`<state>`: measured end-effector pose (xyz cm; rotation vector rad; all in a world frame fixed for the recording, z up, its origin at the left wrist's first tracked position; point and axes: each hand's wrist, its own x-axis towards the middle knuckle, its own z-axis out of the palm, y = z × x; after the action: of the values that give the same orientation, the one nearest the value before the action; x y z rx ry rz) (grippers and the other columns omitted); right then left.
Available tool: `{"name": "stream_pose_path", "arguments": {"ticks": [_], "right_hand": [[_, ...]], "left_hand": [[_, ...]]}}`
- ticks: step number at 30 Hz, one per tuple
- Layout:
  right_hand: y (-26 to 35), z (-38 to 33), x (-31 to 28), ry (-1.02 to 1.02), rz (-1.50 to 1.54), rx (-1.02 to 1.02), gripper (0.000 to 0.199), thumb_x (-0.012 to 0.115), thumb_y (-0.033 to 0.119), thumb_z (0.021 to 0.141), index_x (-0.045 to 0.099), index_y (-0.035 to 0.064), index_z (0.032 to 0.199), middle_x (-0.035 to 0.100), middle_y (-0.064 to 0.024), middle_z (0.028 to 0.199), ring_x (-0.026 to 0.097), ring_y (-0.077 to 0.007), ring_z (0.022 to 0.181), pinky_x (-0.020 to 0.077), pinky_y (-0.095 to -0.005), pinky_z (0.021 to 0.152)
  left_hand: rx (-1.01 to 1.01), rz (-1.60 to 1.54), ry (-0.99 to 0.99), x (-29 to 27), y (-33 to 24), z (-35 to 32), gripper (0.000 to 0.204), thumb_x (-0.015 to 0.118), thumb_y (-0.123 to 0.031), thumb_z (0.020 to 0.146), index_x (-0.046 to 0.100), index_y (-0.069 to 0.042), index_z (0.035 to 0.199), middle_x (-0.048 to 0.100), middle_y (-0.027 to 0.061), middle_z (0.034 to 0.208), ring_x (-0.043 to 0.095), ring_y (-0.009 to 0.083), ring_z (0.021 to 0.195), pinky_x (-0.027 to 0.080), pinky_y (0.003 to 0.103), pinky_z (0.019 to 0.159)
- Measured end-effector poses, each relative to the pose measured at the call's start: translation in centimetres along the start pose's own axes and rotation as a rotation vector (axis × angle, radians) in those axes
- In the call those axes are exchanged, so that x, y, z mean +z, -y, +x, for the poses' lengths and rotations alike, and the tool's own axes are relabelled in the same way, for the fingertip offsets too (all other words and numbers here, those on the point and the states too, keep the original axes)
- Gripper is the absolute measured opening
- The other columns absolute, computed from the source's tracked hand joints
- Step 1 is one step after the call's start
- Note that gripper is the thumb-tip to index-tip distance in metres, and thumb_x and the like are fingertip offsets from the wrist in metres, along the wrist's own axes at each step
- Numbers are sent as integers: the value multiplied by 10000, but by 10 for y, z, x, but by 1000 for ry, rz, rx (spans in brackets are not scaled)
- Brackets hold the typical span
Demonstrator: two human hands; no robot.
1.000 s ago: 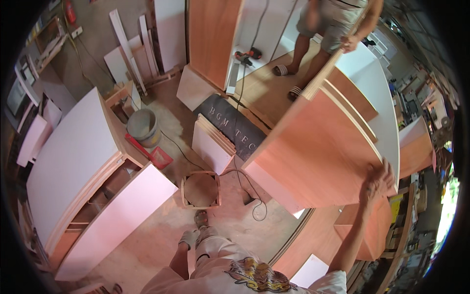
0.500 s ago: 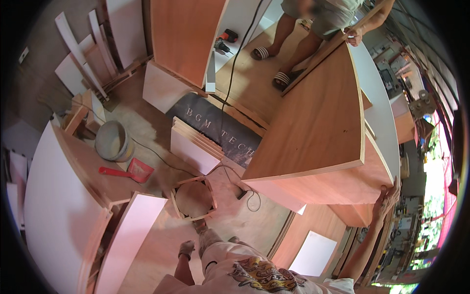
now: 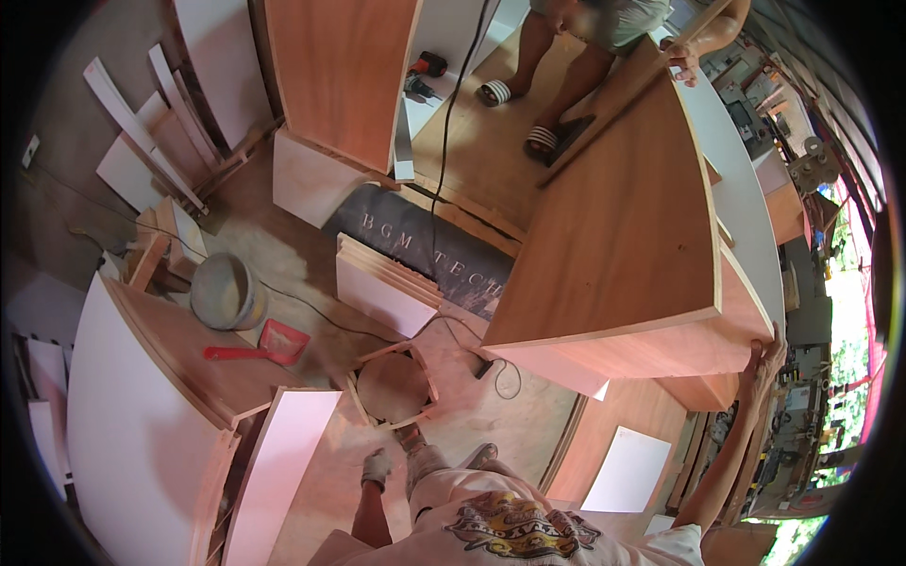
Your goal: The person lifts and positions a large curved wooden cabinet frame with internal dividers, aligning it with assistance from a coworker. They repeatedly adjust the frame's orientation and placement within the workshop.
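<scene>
My right hand (image 3: 769, 357) is wrapped round the near right corner of a large plywood cabinet (image 3: 613, 217), with my arm stretched out to the right. The cabinet has a brown wood-grain face and pale cut edges. My left hand (image 3: 377, 466), in a greyish glove, hangs by my leg with its fingers curled in and nothing visible in them. Nearest to it is a low round-topped wooden stool (image 3: 393, 387). Across the cabinet, a co-worker's hand (image 3: 681, 62) holds a long wooden strip (image 3: 623, 108) slanting along the cabinet's far edge.
On the left are a grey bucket (image 3: 226, 292), a red dustpan (image 3: 283, 341) and a white curved panel (image 3: 142, 415). Stacked boards (image 3: 387, 288) stand beside a black mat (image 3: 415, 241). A cable (image 3: 326, 307) crosses the floor. A cordless drill (image 3: 427, 66) lies farther off.
The whole view has shifted slightly, with most things now farther right in it. The co-worker's strip has turned and shows more of its broad face. My right hand stays on the cabinet corner.
</scene>
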<state>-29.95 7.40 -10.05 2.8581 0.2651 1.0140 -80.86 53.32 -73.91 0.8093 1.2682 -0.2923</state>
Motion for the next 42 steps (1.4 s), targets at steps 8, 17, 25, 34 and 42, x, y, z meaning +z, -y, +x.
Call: {"name": "stream_pose_path", "arguments": {"ticks": [8, 17, 25, 34, 42], "right_hand": [[23, 10, -3, -76, 51, -62, 581, 573, 456, 1020, 497, 110, 1481, 533, -184, 1373, 460, -399, 1309, 326, -519, 1118], [46, 9, -15, -233, 182, -65, 598, 763, 193, 861, 522, 109, 1402, 556, -141, 1311, 487, -389, 1263, 340, -527, 1120], [42, 6, -10, -309, 300, -59, 626, 769, 185, 868, 497, 120, 1428, 551, -116, 1325, 468, -358, 1317, 298, -554, 1178], [0, -7, 7, -254, 560, -279, 720, 738, 159, 877, 420, 98, 1520, 374, -164, 1586, 344, -373, 1484, 222, -587, 1245], [-108, -223, 132, 907, 1101, -715, 615, 641, 223, 941, 441, 101, 1509, 707, -214, 1020, 701, -416, 903, 542, -562, 741]], "left_hand": [[-66, 564, 232, -11, -1, -37, 191, 552, -266, 995, 621, -117, 1093, 727, 160, 1003, 732, 366, 822, 553, 486, 677], [665, 1365, 268, -2, -85, -26, 295, 619, -377, 978, 700, -93, 968, 767, 134, 925, 744, 301, 758, 569, 430, 613], [150, 1066, 127, 88, -70, -75, 324, 671, -404, 926, 726, -93, 1002, 749, 108, 896, 719, 262, 753, 561, 413, 637], [6, 800, 82, 189, 63, -122, 285, 590, -312, 997, 690, -55, 1067, 738, 120, 855, 700, 247, 699, 529, 379, 589], [271, 1443, 291, 313, 162, -150, 275, 564, -284, 1007, 712, -55, 1040, 753, 117, 887, 704, 249, 717, 540, 391, 625]]}}
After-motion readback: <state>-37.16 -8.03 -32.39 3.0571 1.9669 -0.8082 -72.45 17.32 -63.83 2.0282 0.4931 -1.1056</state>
